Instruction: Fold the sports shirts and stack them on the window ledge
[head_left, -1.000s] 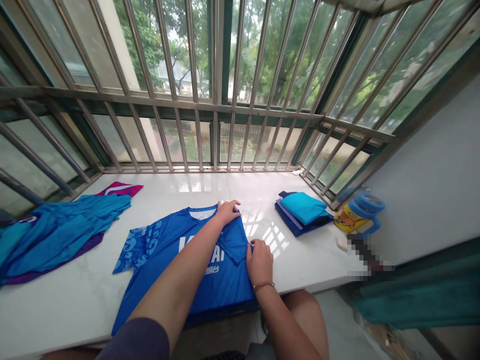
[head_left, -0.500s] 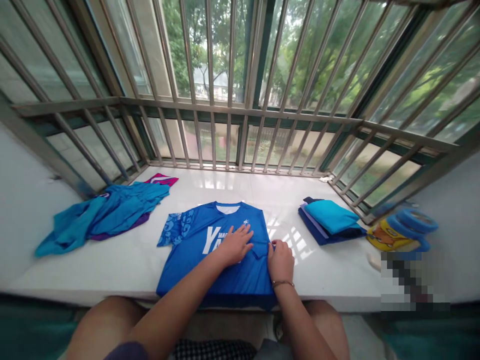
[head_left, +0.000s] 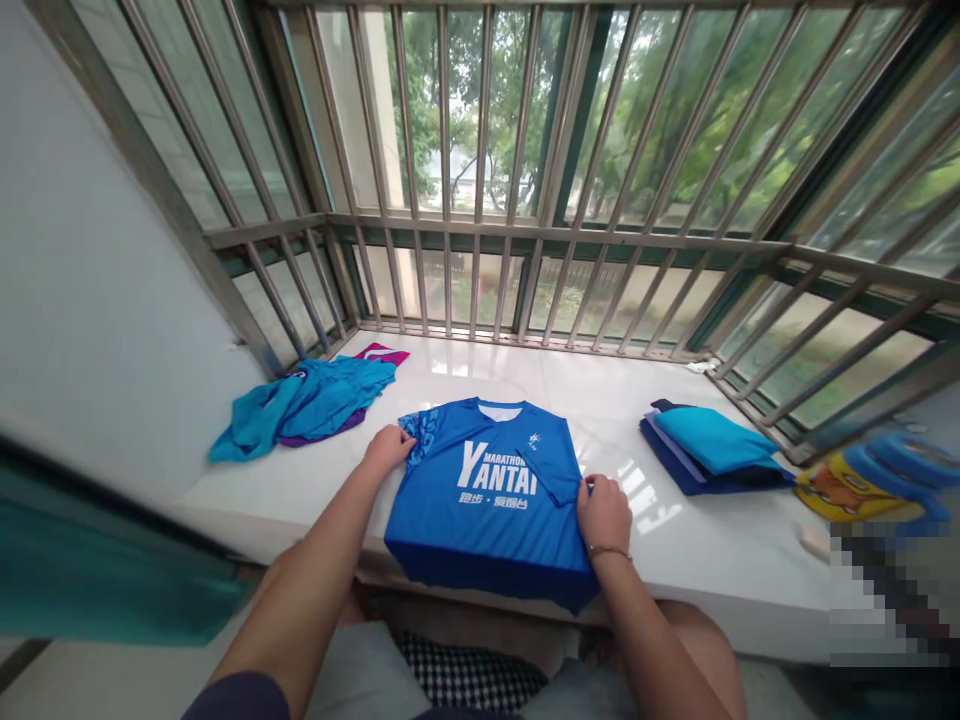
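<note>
A blue T-shirt (head_left: 487, 530) with white "MARATHON YANTAI" lettering lies front up on the white ledge, its hem hanging over the front edge. Its right-hand sleeve is folded in across the chest. My left hand (head_left: 388, 452) pinches the patterned sleeve on the left side. At the opposite edge of the shirt, my right hand (head_left: 604, 512) is closed with its fingertips against the side of the fabric, below the folded sleeve; a bracelet circles that wrist.
Rumpled teal and purple clothes (head_left: 307, 405) lie at the left, a magenta cloth (head_left: 384, 353) behind them. To the right sit a stack of folded clothes (head_left: 712, 445) and a blue-and-yellow jug (head_left: 862, 485). Metal window bars (head_left: 480, 240) line the back of the white ledge (head_left: 300, 505).
My left hand has left the shirt's chest and moved to the left sleeve, which it now pinches. My right hand stays at the right edge. The view has turned left.
</note>
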